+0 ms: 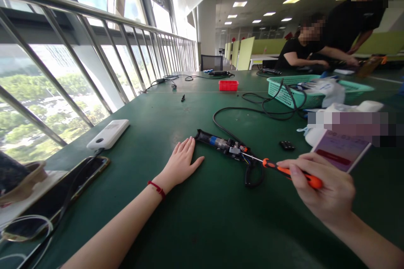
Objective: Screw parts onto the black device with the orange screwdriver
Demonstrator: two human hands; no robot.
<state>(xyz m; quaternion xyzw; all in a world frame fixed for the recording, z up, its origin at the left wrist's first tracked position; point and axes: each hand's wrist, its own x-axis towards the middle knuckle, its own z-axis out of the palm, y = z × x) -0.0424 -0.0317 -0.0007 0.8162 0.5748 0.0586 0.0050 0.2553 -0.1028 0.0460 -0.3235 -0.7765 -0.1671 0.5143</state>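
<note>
An opened black power tool (pixel 217 143) lies on the green table, its motor, wiring and a grey switch part exposed. My right hand (pixel 325 185) grips an orange-and-black screwdriver (pixel 277 169) by its handle. The screwdriver's metal tip reaches the tool's inner parts near the switch; whether it sits in a screw is too small to tell. My left hand (pixel 181 159) lies flat on the table with fingers stretched out, the fingertips beside the tool's left end. A black cable (pixel 221 122) runs from the tool toward the back right.
A small black part (pixel 286 145) and a lit phone (pixel 342 149) are on the right. Behind stand a teal basket (pixel 280 92) with bags and a red tray (pixel 228 85). At left lie a white power bank (pixel 109 134) and a dark phone (pixel 59 197). Two people work across the table.
</note>
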